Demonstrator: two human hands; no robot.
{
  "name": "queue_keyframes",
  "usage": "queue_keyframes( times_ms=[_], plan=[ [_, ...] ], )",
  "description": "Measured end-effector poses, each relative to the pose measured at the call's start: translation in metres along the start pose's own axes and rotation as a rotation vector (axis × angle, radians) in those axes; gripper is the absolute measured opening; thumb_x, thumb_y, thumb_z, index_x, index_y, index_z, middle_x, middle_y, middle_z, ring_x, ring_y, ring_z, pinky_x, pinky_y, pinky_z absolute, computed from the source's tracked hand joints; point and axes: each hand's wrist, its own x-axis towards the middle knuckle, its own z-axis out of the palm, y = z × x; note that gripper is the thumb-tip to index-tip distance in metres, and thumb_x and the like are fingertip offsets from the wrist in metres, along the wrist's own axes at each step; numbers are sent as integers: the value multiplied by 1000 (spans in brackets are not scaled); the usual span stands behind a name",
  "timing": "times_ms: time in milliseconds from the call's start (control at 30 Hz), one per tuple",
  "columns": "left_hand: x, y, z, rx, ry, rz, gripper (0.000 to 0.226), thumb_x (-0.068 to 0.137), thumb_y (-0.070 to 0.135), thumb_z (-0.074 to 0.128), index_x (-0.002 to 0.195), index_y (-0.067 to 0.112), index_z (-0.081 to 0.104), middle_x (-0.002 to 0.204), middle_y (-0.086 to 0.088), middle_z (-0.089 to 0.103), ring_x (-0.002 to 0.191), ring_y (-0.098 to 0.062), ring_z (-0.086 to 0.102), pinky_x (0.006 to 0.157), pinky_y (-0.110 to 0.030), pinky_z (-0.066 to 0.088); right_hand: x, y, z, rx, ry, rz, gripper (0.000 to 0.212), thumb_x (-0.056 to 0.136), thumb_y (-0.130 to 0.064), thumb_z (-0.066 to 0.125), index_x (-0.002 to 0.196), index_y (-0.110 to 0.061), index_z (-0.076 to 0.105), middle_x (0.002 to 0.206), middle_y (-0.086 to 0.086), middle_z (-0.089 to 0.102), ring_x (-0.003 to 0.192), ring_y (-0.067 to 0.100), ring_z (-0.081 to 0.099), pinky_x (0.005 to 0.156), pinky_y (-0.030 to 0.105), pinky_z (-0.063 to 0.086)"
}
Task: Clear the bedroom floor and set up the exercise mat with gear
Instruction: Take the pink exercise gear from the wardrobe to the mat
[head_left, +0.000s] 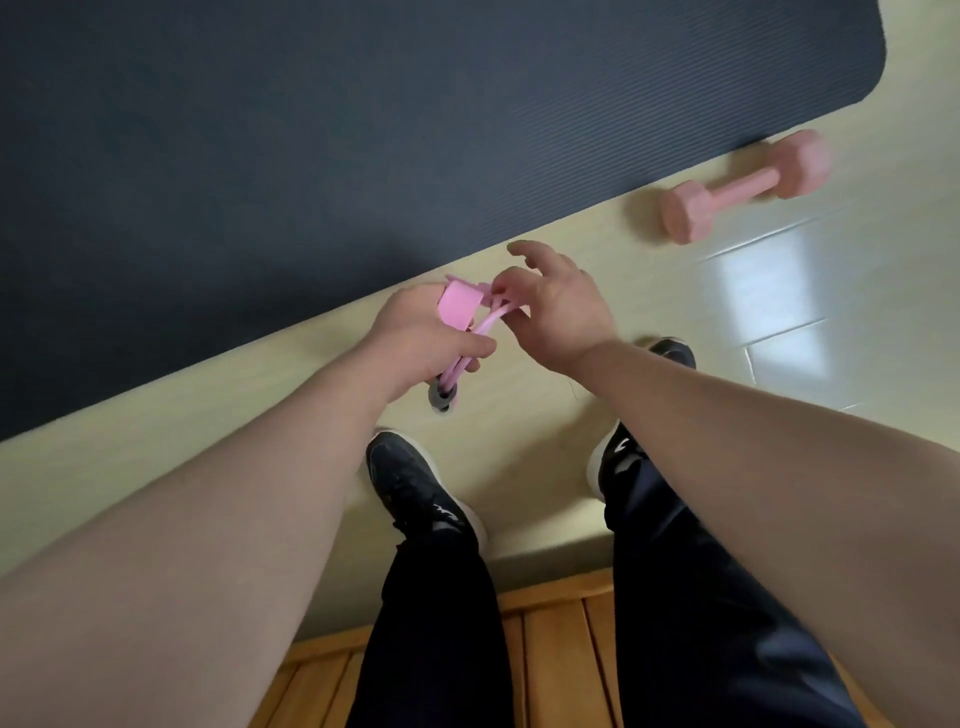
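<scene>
A dark blue exercise mat (363, 130) lies spread over the upper left of the floor. My left hand (421, 332) grips a pink resistance band (457, 306) with a pink foam handle and thin tubes; a grey ring end hangs below the fist. My right hand (556, 306) pinches the band's pink tube beside the handle with thumb and forefinger, the other fingers spread. Both hands hover above the pale floor just off the mat's near edge. A pink dumbbell (748, 187) lies on the floor to the right, beside the mat's edge.
My two feet in black shoes (415, 488) stand on the pale yellow tiled floor (519, 415). A wooden slatted surface (550, 649) lies under my legs at the bottom. Glare marks the tiles at the right.
</scene>
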Motion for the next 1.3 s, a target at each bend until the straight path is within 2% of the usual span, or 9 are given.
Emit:
queue_keyframes(
  times_ms=[133,233,400,500,600,700,833,1067,1300],
  plan=[
    [-2,-35,-8,64,130,-20,49,60,12,83,97,42,70,82,1,73,54,-13,68,53,-34,59,-2,-10,12,-15,-29,-18,22,92,-32,55,95,-13,66,100,3,69,99,30,60,86,40,46],
    [-2,-60,-11,226,299,-19,59,61,12,70,106,49,61,85,8,65,51,-8,66,42,-25,51,-1,-13,15,26,-167,123,29,83,-47,42,84,-21,56,69,-1,60,70,27,57,61,35,44],
    [15,-96,-8,409,461,52,96,76,9,62,153,48,18,91,3,56,76,-22,60,64,-34,46,-1,2,24,2,-343,278,20,89,-44,44,84,-25,49,74,-1,61,63,22,58,51,31,41],
    [28,-103,-4,590,458,156,43,87,14,58,121,37,69,99,-1,52,94,-30,59,68,-35,40,4,12,26,34,-350,393,20,87,-46,52,84,-26,55,78,-3,61,60,18,56,50,27,35],
    [44,-108,3,707,454,127,20,94,23,58,97,28,77,102,-3,55,99,-29,55,65,-36,38,16,21,30,88,-335,495,23,84,-45,57,86,-23,60,79,-1,65,63,20,61,54,28,43],
    [62,-110,12,781,443,69,16,95,26,54,93,22,70,103,-4,57,94,-28,56,65,-34,40,25,32,34,34,-367,511,25,87,-42,57,90,-17,61,85,2,66,71,23,64,58,31,47],
    [89,-115,26,748,256,-50,28,103,32,43,85,16,58,74,2,62,62,-15,55,49,-28,30,35,48,37,-25,-376,530,27,90,-40,55,100,-15,60,94,4,66,81,25,66,66,36,53],
    [131,-103,47,499,374,-125,31,104,48,46,91,22,59,80,2,62,74,-22,58,52,-31,29,56,85,35,28,-257,503,30,84,-25,56,111,-24,42,103,-1,52,84,23,58,64,34,41],
    [173,-80,67,589,400,-81,43,101,57,46,104,17,63,104,-8,67,93,-31,60,72,-38,47,81,129,29,-96,-120,478,21,95,-5,44,113,-15,45,118,10,49,86,29,54,73,38,42]
  ],
)
